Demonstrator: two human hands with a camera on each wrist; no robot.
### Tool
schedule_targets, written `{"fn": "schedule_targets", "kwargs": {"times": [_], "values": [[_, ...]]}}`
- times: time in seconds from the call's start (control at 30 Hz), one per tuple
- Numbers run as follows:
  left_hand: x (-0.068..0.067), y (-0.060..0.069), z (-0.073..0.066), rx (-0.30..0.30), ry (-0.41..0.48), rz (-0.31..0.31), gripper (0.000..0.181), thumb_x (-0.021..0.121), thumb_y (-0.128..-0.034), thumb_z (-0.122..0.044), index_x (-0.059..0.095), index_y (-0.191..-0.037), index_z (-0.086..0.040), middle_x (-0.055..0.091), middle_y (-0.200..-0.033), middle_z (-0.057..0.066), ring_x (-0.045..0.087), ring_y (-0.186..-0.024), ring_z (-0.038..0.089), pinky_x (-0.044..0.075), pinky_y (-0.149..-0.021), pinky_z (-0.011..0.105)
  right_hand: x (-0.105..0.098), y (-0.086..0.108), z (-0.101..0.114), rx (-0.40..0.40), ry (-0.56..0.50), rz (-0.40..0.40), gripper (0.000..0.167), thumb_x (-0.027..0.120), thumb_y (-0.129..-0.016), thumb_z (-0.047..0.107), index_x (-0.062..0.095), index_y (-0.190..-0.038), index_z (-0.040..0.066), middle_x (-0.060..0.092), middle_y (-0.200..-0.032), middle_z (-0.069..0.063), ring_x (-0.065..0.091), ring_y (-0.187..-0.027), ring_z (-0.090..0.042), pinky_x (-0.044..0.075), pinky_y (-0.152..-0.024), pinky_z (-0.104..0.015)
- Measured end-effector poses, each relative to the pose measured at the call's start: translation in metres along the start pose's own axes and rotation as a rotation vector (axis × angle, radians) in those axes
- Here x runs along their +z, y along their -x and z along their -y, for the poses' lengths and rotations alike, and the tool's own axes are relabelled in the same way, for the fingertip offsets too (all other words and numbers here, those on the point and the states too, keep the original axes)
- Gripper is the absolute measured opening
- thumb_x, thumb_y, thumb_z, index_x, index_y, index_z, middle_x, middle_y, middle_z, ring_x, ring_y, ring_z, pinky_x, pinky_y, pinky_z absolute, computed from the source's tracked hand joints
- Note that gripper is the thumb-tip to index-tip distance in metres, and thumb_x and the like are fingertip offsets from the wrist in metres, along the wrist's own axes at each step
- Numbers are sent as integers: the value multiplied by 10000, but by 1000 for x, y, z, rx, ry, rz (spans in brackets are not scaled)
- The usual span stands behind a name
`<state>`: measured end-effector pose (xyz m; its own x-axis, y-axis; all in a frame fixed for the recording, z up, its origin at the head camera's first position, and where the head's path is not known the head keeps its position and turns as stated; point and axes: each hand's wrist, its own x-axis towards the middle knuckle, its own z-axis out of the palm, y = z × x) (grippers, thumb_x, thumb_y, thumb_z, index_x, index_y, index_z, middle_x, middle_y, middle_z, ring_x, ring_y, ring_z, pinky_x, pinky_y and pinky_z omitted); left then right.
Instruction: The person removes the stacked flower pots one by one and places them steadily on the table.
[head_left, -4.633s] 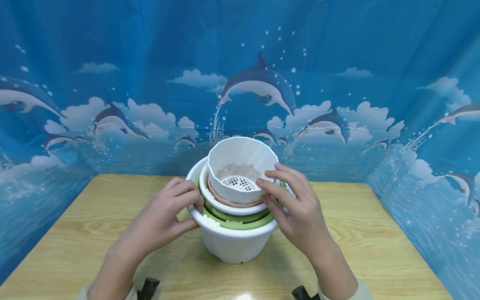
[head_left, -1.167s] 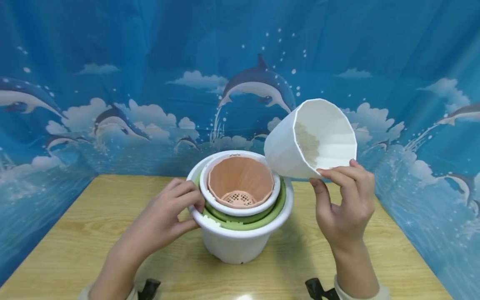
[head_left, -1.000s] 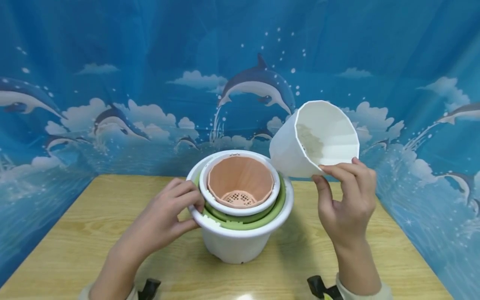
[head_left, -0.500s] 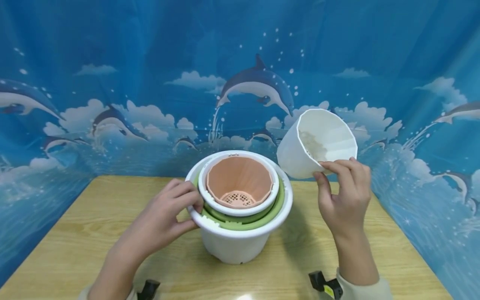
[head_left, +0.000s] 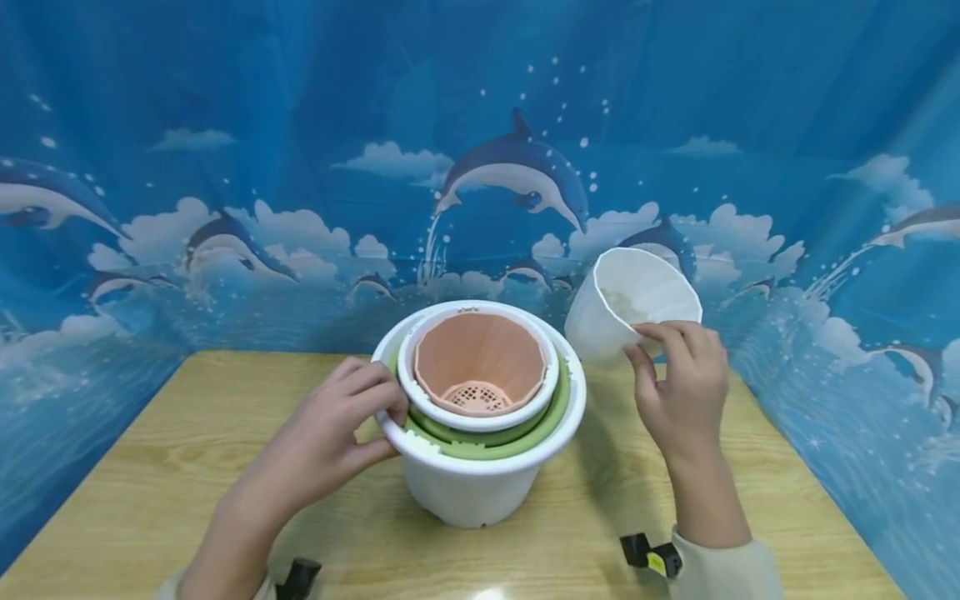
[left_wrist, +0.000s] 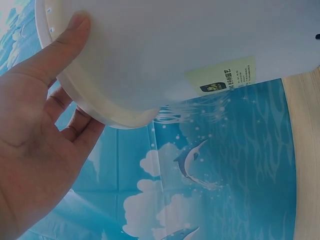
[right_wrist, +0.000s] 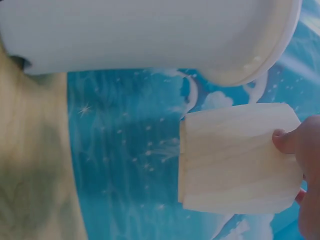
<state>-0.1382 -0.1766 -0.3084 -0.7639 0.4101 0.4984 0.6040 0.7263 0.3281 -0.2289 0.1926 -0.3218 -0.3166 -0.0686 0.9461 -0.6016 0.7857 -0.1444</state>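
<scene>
1. Find the cup at about two o'clock from the outer pot, held clear of the table and tilted, with the mouth toward two o'clock.
2. Clamped on the cup's lip at about half past six by the right hand: thumb on the outer wall, fingers over the edge.
3. Pinched at about nine o'clock on the outer pot's rim by the left hand, thumb against the outside, fingers hooked over.
4. Probably light, judging by the cup's thin, faceted wall; likely stiff plastic, with slight give at the lip.
5. Looks smooth, so perhaps apt to swivel on one pinch, with the base unsupported toward eight o'clock. Hardly fragile.
6. For a firmer hold, spread the fingers wider along the lip or support the base from below.
7. Cannot identify the pale patch inside the cup; too blurred.
8. Nested in the outer pot: green pot, inner pot, pink pot. Likely heavier together; best steadied by the thick outer rim at nine and three o'clock.
9. For the pink pot, pinch the faceted lip from inside, close against the inner pot's rim.
</scene>
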Motion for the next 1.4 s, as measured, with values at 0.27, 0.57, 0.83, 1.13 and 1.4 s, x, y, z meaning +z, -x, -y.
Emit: {"fn": "schedule_targets", "kwargs": {"times": [0.27, 0.57, 0.83, 1.13, 1.4], "values": [[0, 0, -1, -2, -1, 7, 373, 899, -724, -222, 562, -854, -317, 527, -946, -208, 456, -994, 51, 496, -824, 370, 12, 19, -21, 73, 54, 118, 241, 825, -738, 1, 704, -946, 6, 638, -922, -154, 549, -860, -406, 403, -747, -570], [0, 0, -2, -20, 1, 17, 370, 889, -739, -228, 557, -858, -341, 530, -967, -217, 450, -1023, 51, 494, -838, 353, 19, 34, -41, 139, 116, 279, 246, 836, -754, 33, 708, -964, 25, 634, -950, -160, 559, -926, -412, 431, -778, -578], [-1, 0, -1, -12, -3, 6, 368, 901, -724, -214, 570, -848, -317, 538, -950, -204, 463, -1007, 61, 502, -822, 366, 25, 40, -46, 157, 144, 360, 241, 841, -751, 55, 725, -961, 55, 655, -929, -124, 575, -912, -389, 437, -792, -598], [0, 1, 0, -9, -2, 2, 371, 902, -719, -234, 568, -856, -317, 538, -954, -208, 463, -1006, 53, 505, -831, 367, 29, 48, -51, 195, 180, 447, 212, 830, -746, 51, 727, -931, 69, 680, -929, -113, 583, -902, -375, 423, -759, -591], [0, 0, 0, -7, -1, 1, 370, 901, -722, -218, 569, -855, -313, 540, -949, -200, 460, -999, 59, 498, -824, 369, 30, 49, -53, 248, 217, 503, 203, 820, -767, 62, 726, -947, 73, 695, -955, -125, 580, -901, -377, 408, -789, -595]]}}
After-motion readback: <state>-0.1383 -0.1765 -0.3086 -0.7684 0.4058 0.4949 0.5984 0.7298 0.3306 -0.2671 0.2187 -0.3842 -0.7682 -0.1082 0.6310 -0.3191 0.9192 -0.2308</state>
